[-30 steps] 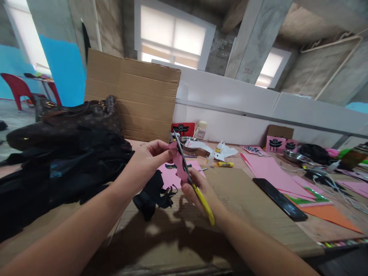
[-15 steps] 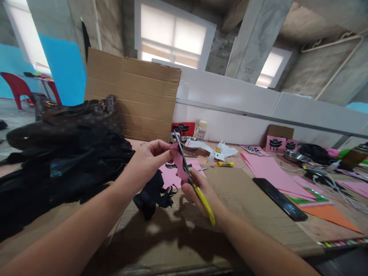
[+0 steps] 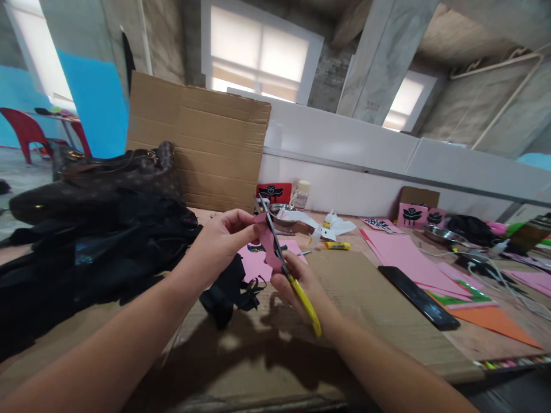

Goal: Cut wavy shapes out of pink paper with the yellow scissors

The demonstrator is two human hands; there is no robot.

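Observation:
Between the fingers and thumb of my left hand (image 3: pixel 235 232) is the upper end of a small strip of pink paper (image 3: pixel 269 248) with a wavy edge. My right hand (image 3: pixel 303 281) is closed on scissors (image 3: pixel 303 298) with yellow handles, whose metal blades point up and away alongside the pink strip. The blades touch or overlap the paper; whether they cut into it I cannot tell. Below lie black paper scraps (image 3: pixel 230 292) on the cardboard. Behind the hands a pink sheet (image 3: pixel 253 267) with a dark cut-out piece on it is partly hidden.
A cardboard mat (image 3: pixel 357 292) covers the table. Black cloth (image 3: pixel 107 246) and a brown handbag (image 3: pixel 129 166) stand left. To the right lie a phone (image 3: pixel 417 295), pink sheets (image 3: pixel 408 258) and cables. A yellow glue stick (image 3: pixel 337 245), metal bowl (image 3: pixel 284 213) and bottle (image 3: pixel 300 194) are farther back.
Hardly anything differs. Both hands, the pink strip and the scissors keep almost the same position, with only a tiny shift of the scissor handles.

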